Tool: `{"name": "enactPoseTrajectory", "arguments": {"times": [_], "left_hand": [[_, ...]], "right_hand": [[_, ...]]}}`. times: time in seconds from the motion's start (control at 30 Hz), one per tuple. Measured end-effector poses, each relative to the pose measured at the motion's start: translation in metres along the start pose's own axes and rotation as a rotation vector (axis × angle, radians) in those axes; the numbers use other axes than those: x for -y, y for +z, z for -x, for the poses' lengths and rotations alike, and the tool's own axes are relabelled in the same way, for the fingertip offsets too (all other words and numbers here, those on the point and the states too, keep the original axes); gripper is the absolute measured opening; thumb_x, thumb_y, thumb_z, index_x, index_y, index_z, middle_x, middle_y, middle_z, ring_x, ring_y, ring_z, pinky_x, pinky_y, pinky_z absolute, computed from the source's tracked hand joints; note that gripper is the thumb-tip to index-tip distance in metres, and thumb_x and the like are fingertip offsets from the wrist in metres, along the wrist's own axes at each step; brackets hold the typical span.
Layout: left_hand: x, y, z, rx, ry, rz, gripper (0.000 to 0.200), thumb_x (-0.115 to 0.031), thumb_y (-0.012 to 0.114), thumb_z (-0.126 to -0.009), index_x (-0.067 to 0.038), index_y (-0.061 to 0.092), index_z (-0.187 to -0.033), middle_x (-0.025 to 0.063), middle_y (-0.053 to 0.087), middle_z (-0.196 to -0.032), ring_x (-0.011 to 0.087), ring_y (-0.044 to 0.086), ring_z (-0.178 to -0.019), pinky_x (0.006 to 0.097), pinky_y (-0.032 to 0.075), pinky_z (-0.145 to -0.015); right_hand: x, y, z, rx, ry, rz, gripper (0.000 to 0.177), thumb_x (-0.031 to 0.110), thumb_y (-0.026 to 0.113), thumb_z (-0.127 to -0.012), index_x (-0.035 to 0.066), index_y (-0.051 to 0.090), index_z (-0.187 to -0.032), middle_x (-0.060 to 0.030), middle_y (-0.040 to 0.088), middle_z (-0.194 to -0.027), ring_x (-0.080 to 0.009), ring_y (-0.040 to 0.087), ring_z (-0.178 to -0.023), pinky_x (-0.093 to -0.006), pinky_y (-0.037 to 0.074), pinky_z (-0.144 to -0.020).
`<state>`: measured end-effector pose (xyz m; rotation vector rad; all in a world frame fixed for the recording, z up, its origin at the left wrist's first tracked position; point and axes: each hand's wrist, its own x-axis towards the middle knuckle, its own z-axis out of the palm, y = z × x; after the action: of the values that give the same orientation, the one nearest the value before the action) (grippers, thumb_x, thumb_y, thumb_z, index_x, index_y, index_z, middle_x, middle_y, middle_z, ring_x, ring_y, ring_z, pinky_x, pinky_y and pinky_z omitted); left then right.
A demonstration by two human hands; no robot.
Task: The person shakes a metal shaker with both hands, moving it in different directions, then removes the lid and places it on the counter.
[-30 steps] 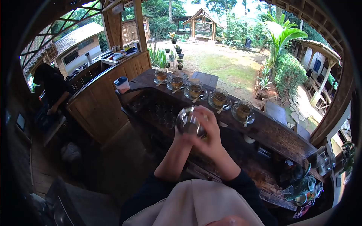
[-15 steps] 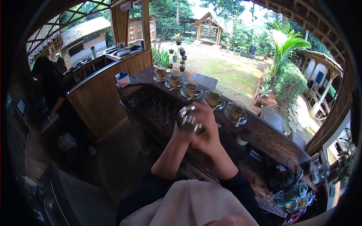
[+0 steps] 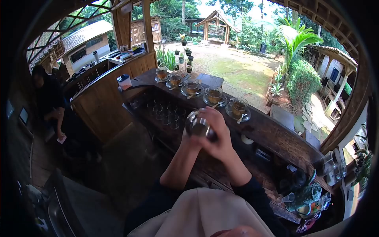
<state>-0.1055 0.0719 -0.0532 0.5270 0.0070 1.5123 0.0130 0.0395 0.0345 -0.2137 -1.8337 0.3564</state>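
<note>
Presently, both hands are closed round one clear glass [image 3: 197, 125], held in the air above the dark lower counter [image 3: 221, 168], just on the near side of the raised wooden bar top [image 3: 276, 136]. The right hand [image 3: 220, 139] wraps the glass from the right, its fingers [image 3: 213, 115] curled over the upper rim and side. The left hand [image 3: 188, 138] is pressed against the lower left of the glass and grips it from beneath; most of its fingers are hidden behind the glass. The glass is tilted, its mouth turned towards the camera and somewhat left. Whether it holds any liquid cannot be told. Along the bar top stands a row of five cups of brown tea [image 3: 192, 85], each on its own saucer, the row running from far left to near right. The nearest cup [image 3: 238, 106] sits just beyond the right hand's fingertips, apart from them, with a spoon [image 3: 239, 119] resting on its saucer. Behind the held glass, on the lower level, stands a cluster of small empty glasses [image 3: 166, 114]. A white tub with a blue lid [image 3: 124, 82] sits at the far left end of the bar. Glass jugs [image 3: 310, 195] stand at the right end, well apart from the hands. Another person [image 3: 49, 102] in dark clothing is at the far left.
</note>
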Motion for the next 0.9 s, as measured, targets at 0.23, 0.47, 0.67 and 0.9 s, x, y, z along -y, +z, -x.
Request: {"name": "enactPoseTrajectory", "arguments": {"times": [0.23,0.47,0.67,0.9], "left_hand": [[-0.004,0.079,0.042,0.388,-0.333,0.171,0.074,-0.063,0.049,-0.083,-0.006,0.042,-0.13,0.0183,0.05,-0.125,0.0302,0.058,-0.104,0.044,0.054,-0.082],[0.029,0.01,0.011,0.412,-0.604,0.99,0.056,-0.045,0.043,-0.092,0.001,0.047,-0.122,0.0166,0.056,-0.114,0.0265,0.058,-0.102,0.0392,0.052,-0.084],[-0.016,0.111,0.033,0.207,-0.609,0.543,0.059,-0.051,0.043,-0.091,0.0,0.048,-0.122,0.0206,0.053,-0.118,0.032,0.058,-0.105,0.0419,0.053,-0.083],[-0.031,0.078,0.023,0.159,-0.375,0.248,0.057,-0.054,0.051,-0.087,-0.008,0.047,-0.122,0.0177,0.056,-0.109,0.0307,0.058,-0.104,0.0433,0.055,-0.077]], "right_hand": [[0.097,-0.043,0.03,0.127,-0.643,0.041,0.022,0.013,0.061,-0.079,0.025,0.067,-0.097,0.0065,0.06,-0.107,-0.0188,0.055,-0.111,-0.0584,0.033,-0.097],[0.023,-0.033,0.03,0.122,-0.16,0.114,0.04,0.018,0.07,-0.068,0.012,0.06,-0.106,-0.0123,0.058,-0.113,-0.0361,0.047,-0.118,-0.0521,0.037,-0.095],[0.08,-0.037,0.019,0.08,-0.426,0.144,0.032,0.018,0.067,-0.074,0.019,0.063,-0.106,-0.001,0.06,-0.115,-0.0289,0.053,-0.113,-0.0564,0.031,-0.098],[0.013,-0.002,0.053,0.173,-0.555,0.205,0.02,0.016,0.067,-0.072,0.024,0.066,-0.09,0.0036,0.061,-0.111,-0.021,0.055,-0.11,-0.056,0.035,-0.095]]}}
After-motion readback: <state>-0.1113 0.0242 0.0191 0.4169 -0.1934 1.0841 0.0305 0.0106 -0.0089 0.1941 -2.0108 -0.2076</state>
